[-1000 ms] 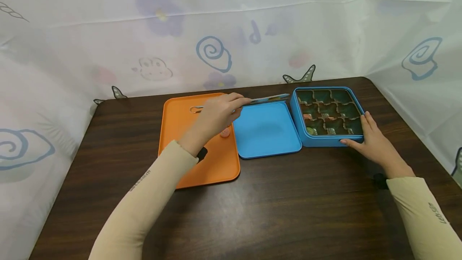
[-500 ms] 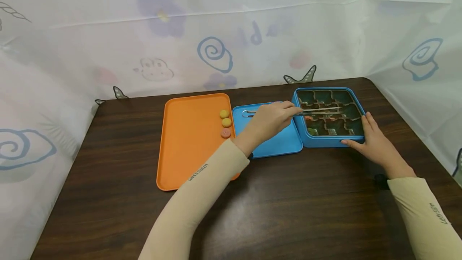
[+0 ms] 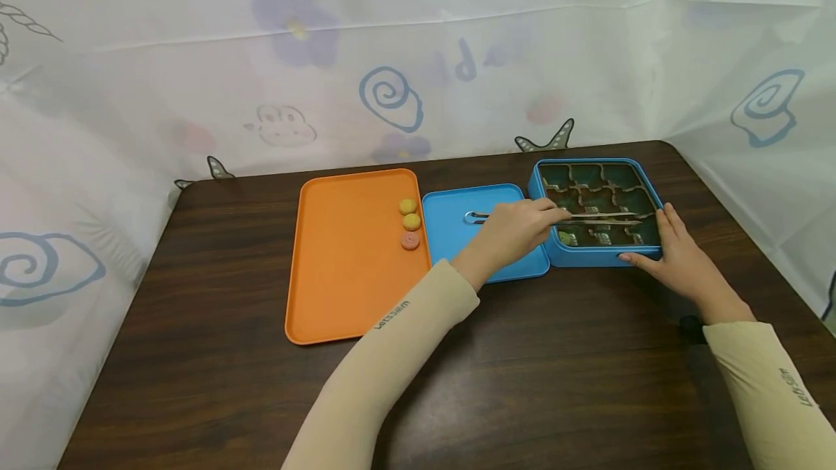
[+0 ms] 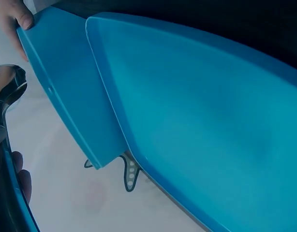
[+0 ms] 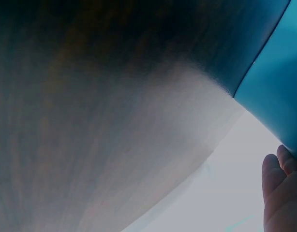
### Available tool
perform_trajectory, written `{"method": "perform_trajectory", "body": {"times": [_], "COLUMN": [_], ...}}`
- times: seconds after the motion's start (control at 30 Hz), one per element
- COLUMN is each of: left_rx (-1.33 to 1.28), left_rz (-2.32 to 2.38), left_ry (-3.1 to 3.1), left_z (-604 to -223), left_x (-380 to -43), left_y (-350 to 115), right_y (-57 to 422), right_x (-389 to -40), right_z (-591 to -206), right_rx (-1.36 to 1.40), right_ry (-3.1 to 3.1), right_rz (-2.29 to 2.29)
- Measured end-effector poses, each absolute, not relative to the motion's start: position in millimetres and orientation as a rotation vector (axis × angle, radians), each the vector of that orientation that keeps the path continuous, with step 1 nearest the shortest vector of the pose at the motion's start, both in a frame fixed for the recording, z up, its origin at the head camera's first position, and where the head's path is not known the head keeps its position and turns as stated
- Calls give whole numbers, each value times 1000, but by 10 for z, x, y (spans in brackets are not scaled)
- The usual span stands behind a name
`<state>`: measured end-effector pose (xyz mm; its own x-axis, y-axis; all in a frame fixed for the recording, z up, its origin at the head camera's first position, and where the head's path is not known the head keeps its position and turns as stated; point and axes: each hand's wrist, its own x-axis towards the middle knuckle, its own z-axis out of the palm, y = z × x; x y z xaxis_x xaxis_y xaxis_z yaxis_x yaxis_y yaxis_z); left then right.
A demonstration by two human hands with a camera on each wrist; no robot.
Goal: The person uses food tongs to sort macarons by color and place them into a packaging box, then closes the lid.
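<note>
My left hand (image 3: 516,231) holds silver tongs (image 3: 601,217) whose two arms reach over the blue box (image 3: 604,256) at the right. Inside the box is a dark divider with several compartments; a green piece (image 3: 567,238) shows in the front left one. At the box's front right corner rests my right hand (image 3: 686,260), its thumb along the front wall and fingers against the right side. In the right wrist view those fingers (image 5: 274,176) lie straight at the blue wall. Whether anything sits between the tongs' tips I cannot tell.
A shallow blue tray (image 3: 451,238) adjoins the box, partly under my left hand. Left of it lies an orange tray (image 3: 353,260) bearing two small round yellow pieces (image 3: 410,214) and a pink one (image 3: 410,241). A patterned white cloth (image 3: 418,56) hangs behind the brown table (image 3: 555,376).
My left hand has moved right with the tongs, from over the orange tray across the blue tray to the box. The yellow pieces have come into sight. The right hand has stayed at the corner.
</note>
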<state>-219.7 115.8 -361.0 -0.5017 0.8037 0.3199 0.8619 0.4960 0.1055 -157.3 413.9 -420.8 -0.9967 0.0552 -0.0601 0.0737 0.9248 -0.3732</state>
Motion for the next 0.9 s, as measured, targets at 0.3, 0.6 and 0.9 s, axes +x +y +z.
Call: {"method": "perform_trajectory", "body": {"times": [0.3,0.6,0.9], "left_rx": [-1418,-1394,-1317], "left_rz": [-380,-405,-357], "left_ry": [-2543,-2535,-2572], "left_z": [-3627,-3604,-3569], "left_x": [-2213,-2204,-2211], "left_y": [1212,1177,936], "right_y": [4120,4110,4117], "right_x": [-1569,-1565,-1558], "right_z": [-4188,-4179,-4183], "right_rx": [111,112,108], "right_ry": [3034,3026,3025], "right_rz": [-588,-581,-585]}}
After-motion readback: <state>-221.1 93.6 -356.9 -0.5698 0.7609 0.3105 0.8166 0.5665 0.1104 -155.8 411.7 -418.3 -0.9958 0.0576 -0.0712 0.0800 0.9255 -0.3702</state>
